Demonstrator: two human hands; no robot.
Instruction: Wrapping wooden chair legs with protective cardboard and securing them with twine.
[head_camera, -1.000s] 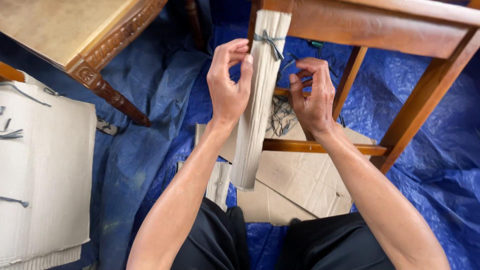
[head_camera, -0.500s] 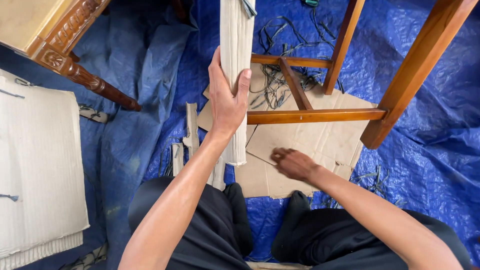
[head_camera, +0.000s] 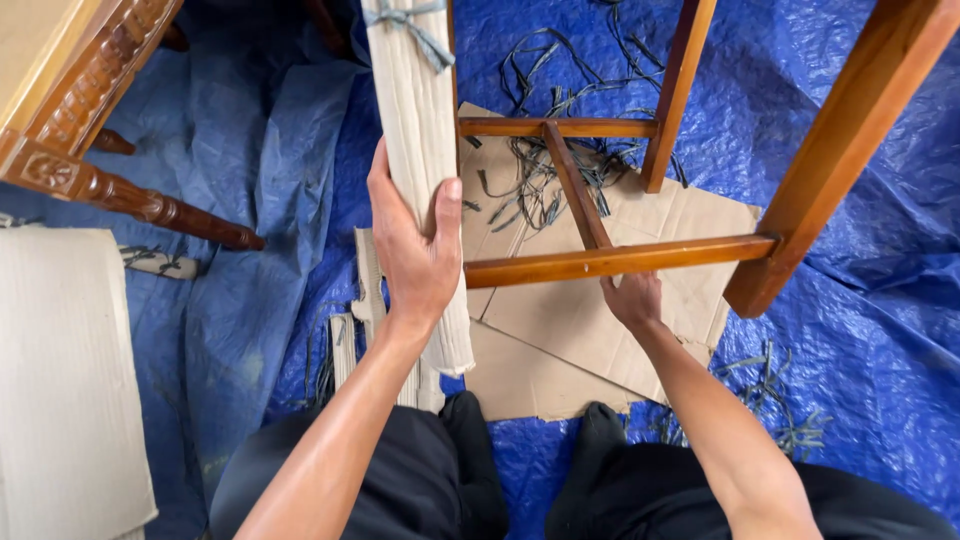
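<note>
A cardboard-wrapped chair leg, tied with grey string, stands upright over the blue tarp. The left hand has its fingers clasped around it. The right hand grips the wooden stretcher rail above flattened cardboard.

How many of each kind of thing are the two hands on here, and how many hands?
Hands: 2, left hand and right hand
Cardboard-wrapped leg, tied with strap: 1, gripped by the left hand
Wooden stretcher rail: 1, with the right hand at it
Total: 4
</note>
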